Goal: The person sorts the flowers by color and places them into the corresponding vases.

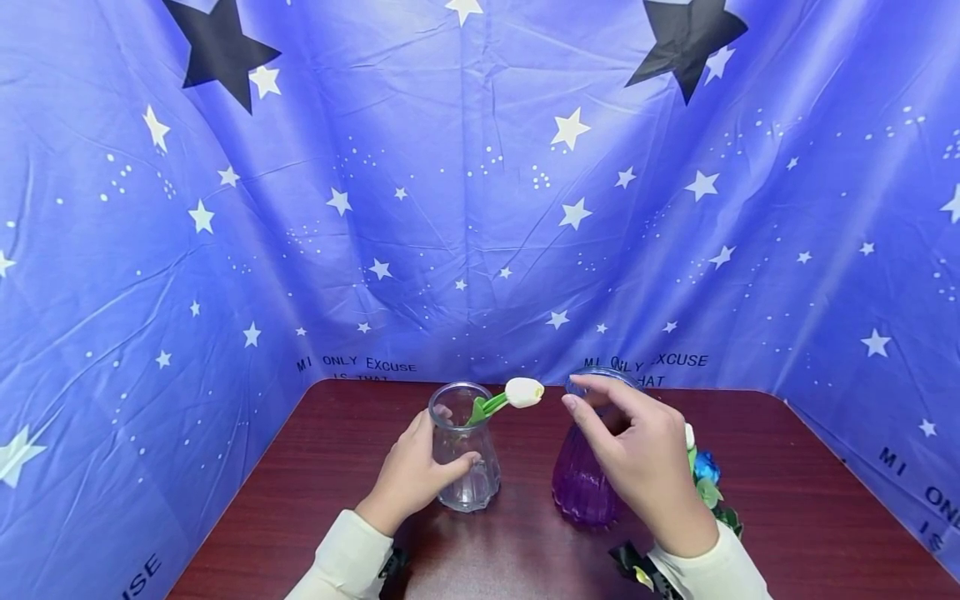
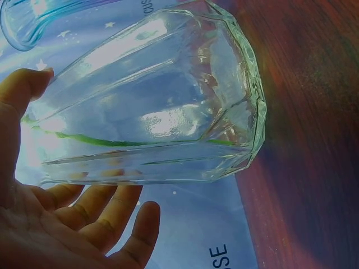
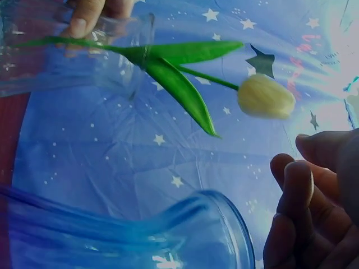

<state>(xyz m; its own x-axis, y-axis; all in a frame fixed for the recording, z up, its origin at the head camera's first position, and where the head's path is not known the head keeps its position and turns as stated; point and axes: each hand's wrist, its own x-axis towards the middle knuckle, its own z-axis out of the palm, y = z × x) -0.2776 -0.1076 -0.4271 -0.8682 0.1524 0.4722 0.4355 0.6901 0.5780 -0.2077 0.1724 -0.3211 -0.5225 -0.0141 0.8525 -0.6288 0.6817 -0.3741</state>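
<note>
A clear glass vase [image 1: 474, 487] stands upright on the table, and my left hand [image 1: 412, 477] grips its side, thumb across the front. The left wrist view shows thumb and fingers on opposite sides of the glass [image 2: 140, 106]. One white tulip [image 1: 524, 392] leans out of the rim to the right, its green stem [image 2: 101, 141] inside the vase. My right hand [image 1: 654, 454] hovers by the mouth of a purple-blue vase [image 1: 581, 487], fingers loosely bent with nothing between them. In the right wrist view the tulip [image 3: 266, 97] is apart from those fingers [image 3: 297, 185].
Right of the purple vase, partly behind my right hand and sleeve, lie a blue flower [image 1: 707, 468], green leaves [image 1: 708, 493] and a bit of white bloom. The dark red table [image 1: 300, 467] ends at a blue star-patterned cloth [image 1: 465, 233] at the back and sides.
</note>
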